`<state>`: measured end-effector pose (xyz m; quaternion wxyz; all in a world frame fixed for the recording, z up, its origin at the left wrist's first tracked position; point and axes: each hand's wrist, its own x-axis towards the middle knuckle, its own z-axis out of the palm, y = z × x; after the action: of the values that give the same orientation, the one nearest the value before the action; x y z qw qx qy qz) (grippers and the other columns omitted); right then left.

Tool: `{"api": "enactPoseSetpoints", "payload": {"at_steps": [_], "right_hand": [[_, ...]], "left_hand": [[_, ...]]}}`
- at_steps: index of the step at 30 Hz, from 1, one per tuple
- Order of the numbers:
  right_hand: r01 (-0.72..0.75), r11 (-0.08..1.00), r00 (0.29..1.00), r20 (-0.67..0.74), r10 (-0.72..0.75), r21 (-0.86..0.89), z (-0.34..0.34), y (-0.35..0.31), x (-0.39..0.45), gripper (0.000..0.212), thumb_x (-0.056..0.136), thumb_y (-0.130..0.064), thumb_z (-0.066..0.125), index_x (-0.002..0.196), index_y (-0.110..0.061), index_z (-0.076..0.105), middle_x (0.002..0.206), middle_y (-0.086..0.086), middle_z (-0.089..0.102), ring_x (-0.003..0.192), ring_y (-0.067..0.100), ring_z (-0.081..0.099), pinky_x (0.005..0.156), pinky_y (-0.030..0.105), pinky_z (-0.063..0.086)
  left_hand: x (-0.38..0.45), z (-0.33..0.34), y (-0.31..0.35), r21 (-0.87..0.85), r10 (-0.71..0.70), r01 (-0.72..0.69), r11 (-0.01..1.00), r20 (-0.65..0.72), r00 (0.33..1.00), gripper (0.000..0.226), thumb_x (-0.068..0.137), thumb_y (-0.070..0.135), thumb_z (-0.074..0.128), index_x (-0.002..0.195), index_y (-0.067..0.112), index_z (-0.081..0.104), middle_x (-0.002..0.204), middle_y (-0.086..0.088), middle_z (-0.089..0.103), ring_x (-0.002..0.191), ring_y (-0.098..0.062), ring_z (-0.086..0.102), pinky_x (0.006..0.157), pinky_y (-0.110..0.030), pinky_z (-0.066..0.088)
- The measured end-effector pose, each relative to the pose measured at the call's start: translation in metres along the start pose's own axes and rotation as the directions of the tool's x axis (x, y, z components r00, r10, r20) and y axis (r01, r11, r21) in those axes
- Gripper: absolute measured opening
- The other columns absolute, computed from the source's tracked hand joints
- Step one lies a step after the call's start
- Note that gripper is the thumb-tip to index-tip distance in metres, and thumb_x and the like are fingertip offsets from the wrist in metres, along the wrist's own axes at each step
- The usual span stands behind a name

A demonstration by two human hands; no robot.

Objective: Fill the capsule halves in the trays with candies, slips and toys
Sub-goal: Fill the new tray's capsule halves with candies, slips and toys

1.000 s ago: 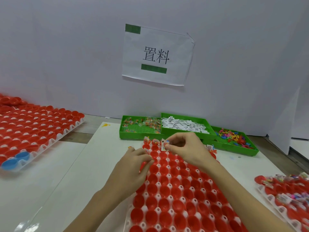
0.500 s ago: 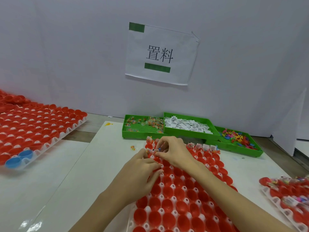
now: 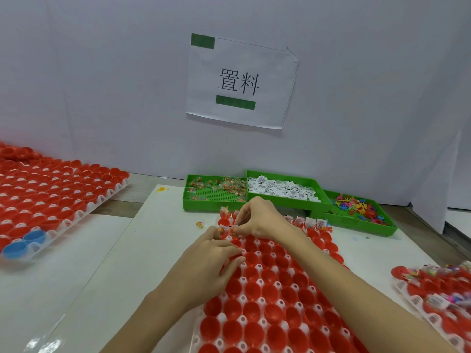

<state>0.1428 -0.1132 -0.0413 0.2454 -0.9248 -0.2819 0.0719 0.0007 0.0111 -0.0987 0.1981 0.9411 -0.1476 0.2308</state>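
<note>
I am working over the white tray [image 3: 244, 319] of red capsule halves [image 3: 277, 296], which is lying on the table [image 3: 122, 263] and running from its near edge toward the far side; the cups are open, glossy and mostly hollow, with filled ones showing white slips [image 3: 309, 221] along the tray's far edge. Three green bins [image 3: 214, 200] are sitting just beyond that edge. My left hand [image 3: 204, 266] is curling over the tray's left edge, holding something I cannot make out. My right hand [image 3: 257, 217] is pinching a small candy packet [image 3: 233, 228] at the far left corner.
</note>
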Motion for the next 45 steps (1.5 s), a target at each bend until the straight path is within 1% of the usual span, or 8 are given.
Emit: {"api": "enactPoseSetpoints", "payload": {"at_steps": [6, 9, 20, 25, 29, 33, 37, 45], "right_hand": [[-0.017, 0.999, 0.999, 0.031, 0.018, -0.038, 0.004, 0.0, 0.004, 0.008, 0.08, -0.015, 0.086, 0.079, -0.013, 0.079, 0.091, -0.001, 0.076, 0.099, 0.011, 0.07, 0.08, 0.025, 0.059], [-0.008, 0.998, 0.999, 0.033, 0.01, -0.068, 0.008, -0.001, 0.002, 0.01, 0.081, -0.008, 0.083, 0.077, -0.012, 0.076, 0.08, -0.005, 0.069, 0.087, 0.012, 0.069, 0.064, 0.016, 0.051], [0.054, 0.996, 0.998, 0.046, -0.051, -0.067, -0.002, 0.002, 0.0, 0.006, 0.085, -0.016, 0.082, 0.09, -0.012, 0.082, 0.079, -0.005, 0.073, 0.071, 0.001, 0.063, 0.059, 0.008, 0.046], [0.054, 0.998, 0.999, 0.004, -0.054, -0.03, 0.006, 0.007, -0.001, 0.006, 0.083, -0.016, 0.084, 0.087, -0.012, 0.081, 0.089, 0.0, 0.077, 0.089, 0.008, 0.07, 0.074, 0.017, 0.056], [0.1, 0.995, 0.995, -0.023, -0.1, -0.02, 0.003, 0.011, -0.008, 0.011, 0.086, -0.025, 0.081, 0.092, -0.016, 0.082, 0.087, -0.002, 0.077, 0.084, 0.006, 0.071, 0.074, 0.018, 0.055], [0.113, 0.981, 0.99, -0.106, -0.097, 0.16, -0.024, 0.022, -0.027, 0.018, 0.094, -0.036, 0.07, 0.098, -0.022, 0.08, 0.085, -0.007, 0.077, 0.077, 0.004, 0.071, 0.074, 0.017, 0.057], [0.131, 0.894, 0.99, -0.11, -0.093, 0.428, -0.053, 0.048, -0.059, 0.019, 0.1, -0.026, 0.063, 0.098, -0.016, 0.08, 0.088, 0.0, 0.079, 0.08, 0.014, 0.075, 0.074, 0.02, 0.059], [0.15, 0.604, 0.966, -0.246, 0.079, 0.783, -0.065, 0.096, -0.103, 0.028, 0.092, -0.033, 0.063, 0.096, -0.013, 0.082, 0.094, 0.016, 0.076, 0.084, 0.021, 0.071, 0.074, 0.021, 0.059]], "left_hand": [[0.0, -0.002, 0.0, 0.002, -0.004, 0.004, 1.0, 0.009, 1.0, 0.034, 0.105, 0.043, 0.049, 0.12, 0.028, 0.076, 0.11, 0.018, 0.075, 0.096, -0.008, 0.048, 0.091, -0.013, 0.031], [0.0, -0.001, 0.0, -0.002, -0.013, 0.013, 1.0, 0.015, 1.0, 0.035, 0.105, 0.045, 0.047, 0.124, 0.03, 0.073, 0.114, 0.02, 0.073, 0.099, -0.007, 0.045, 0.089, -0.011, 0.03], [0.0, 0.001, -0.004, 0.016, -0.034, 0.033, 0.999, 0.049, 0.998, 0.036, 0.105, 0.047, 0.047, 0.126, 0.032, 0.072, 0.115, 0.022, 0.072, 0.101, -0.005, 0.041, 0.091, -0.009, 0.03], [0.001, 0.0, -0.002, 0.028, -0.044, 0.042, 0.999, 0.063, 0.997, 0.035, 0.105, 0.047, 0.047, 0.126, 0.032, 0.072, 0.115, 0.022, 0.072, 0.101, -0.004, 0.042, 0.091, -0.01, 0.033], [0.0, 0.0, -0.002, 0.025, -0.07, 0.068, 0.997, 0.069, 0.995, 0.038, 0.105, 0.049, 0.043, 0.124, 0.034, 0.072, 0.11, 0.021, 0.074, 0.104, -0.003, 0.042, 0.093, -0.019, 0.044], [0.002, -0.002, -0.001, -0.004, -0.08, 0.08, 0.997, 0.05, 0.996, 0.046, 0.102, 0.054, 0.037, 0.125, 0.033, 0.072, 0.108, 0.02, 0.074, 0.104, -0.003, 0.044, 0.09, -0.017, 0.044], [0.003, -0.006, -0.002, 0.014, -0.05, 0.05, 0.999, 0.008, 0.999, 0.046, 0.102, 0.054, 0.037, 0.119, 0.032, 0.074, 0.101, 0.022, 0.072, 0.099, 0.002, 0.042, 0.085, -0.015, 0.044], [0.004, -0.006, 0.002, 0.092, 0.059, -0.051, 0.994, -0.078, 0.995, 0.042, 0.104, 0.049, 0.039, 0.096, 0.03, 0.075, 0.086, 0.022, 0.067, 0.092, 0.002, 0.043, 0.087, -0.004, 0.032]]}}
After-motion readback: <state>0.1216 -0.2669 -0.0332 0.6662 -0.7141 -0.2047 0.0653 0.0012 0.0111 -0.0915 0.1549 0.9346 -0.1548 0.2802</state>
